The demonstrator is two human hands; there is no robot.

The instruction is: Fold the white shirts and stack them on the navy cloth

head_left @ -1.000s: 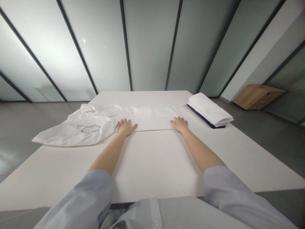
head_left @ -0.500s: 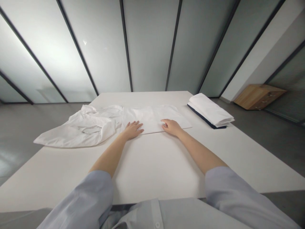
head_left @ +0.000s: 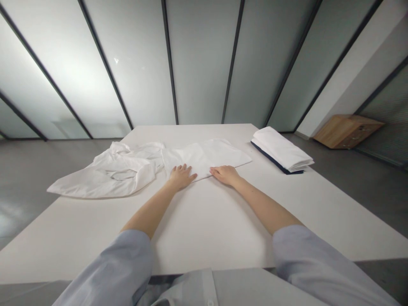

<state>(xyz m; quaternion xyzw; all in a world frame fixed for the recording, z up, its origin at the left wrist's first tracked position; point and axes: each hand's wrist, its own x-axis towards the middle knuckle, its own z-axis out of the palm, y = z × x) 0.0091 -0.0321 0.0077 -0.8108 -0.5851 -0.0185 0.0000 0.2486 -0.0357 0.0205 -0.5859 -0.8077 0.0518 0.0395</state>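
A flat-laid white folded cloth [head_left: 207, 154] lies across the middle of the white table, its right end skewed away from me and lightly rumpled. On its near left part rests my left hand [head_left: 182, 176], palm down with the fingers spread. My right hand [head_left: 225, 175] is at the near edge of the same cloth, fingers together and closed on that edge; the fingertips are partly hidden. Touching the cloth's left end is a crumpled white cloth [head_left: 117, 170], loosely heaped, with a part hanging over the table's left edge.
To the right stands a stack of folded white cloth [head_left: 280, 146] with a dark navy piece [head_left: 270, 158] under it. The white table [head_left: 210, 229] spans the view. Frosted glass panels [head_left: 200, 63] rise behind it. A wooden cabinet [head_left: 347, 129] stands on the floor at right.
My right hand has moved slightly left and toward me, its fingers now together. The folded cloth's near edge has turned askew, its right end shifting left and away. My left hand slid a little right.
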